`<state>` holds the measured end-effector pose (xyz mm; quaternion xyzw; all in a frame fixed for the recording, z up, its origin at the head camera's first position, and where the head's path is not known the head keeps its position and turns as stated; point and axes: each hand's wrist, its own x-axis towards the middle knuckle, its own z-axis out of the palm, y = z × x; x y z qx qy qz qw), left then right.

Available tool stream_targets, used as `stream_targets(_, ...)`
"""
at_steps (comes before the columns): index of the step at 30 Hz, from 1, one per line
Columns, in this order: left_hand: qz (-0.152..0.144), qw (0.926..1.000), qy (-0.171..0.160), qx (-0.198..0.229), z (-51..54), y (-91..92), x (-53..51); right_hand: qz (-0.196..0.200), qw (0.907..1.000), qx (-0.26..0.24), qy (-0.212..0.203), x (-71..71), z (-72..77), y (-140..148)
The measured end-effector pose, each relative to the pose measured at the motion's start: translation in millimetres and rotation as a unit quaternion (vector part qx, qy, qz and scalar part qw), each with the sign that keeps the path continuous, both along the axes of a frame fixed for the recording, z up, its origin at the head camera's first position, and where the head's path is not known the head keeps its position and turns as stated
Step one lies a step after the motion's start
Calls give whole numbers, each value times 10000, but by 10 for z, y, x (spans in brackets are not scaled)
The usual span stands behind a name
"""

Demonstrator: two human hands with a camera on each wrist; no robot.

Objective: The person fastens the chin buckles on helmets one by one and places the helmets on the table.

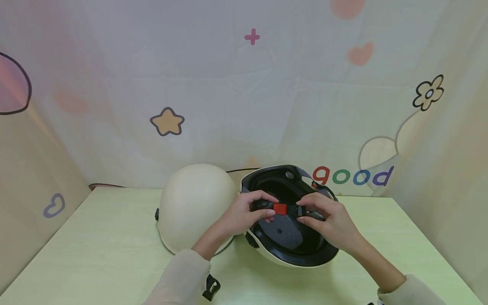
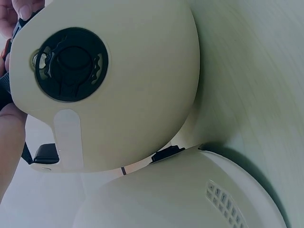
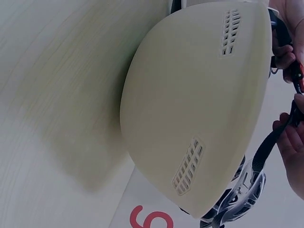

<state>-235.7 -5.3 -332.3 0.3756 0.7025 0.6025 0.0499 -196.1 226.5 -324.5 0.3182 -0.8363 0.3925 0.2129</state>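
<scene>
A cream helmet (image 1: 301,259) lies upside down on the table, its black padded inside facing up. Above its opening, my left hand (image 1: 244,212) pinches the black strap end beside the red part of the chin strap buckle (image 1: 280,209). My right hand (image 1: 335,218) pinches the black end of the same buckle from the other side. Both halves meet between the hands; whether they are locked together I cannot tell. In the right wrist view, the black strap (image 3: 266,149) runs down from the right fingers to the helmet's edge. The left wrist view shows a round black side piece (image 2: 71,64) on the shell.
A second cream helmet (image 1: 196,203) stands dome up directly left of the first. A black strap buckle (image 1: 211,288) lies near the left sleeve. The pale green table (image 1: 114,237) ends at a printed curtain (image 1: 228,106) behind.
</scene>
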Motion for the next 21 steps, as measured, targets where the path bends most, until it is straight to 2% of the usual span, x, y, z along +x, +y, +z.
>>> stream_targets(6,81,9999,-64,2,14,-11,15,109,9999,-79,22,-3,-2,-23)
stream_targets(12,136,9997,-178,-71,16,-29,21,37,9999,-4,100,-1,2,-46)
stream_targets(21,98,9996,-263,-86,22,-45,27,-163,9982,303,486,-25,2,-69)
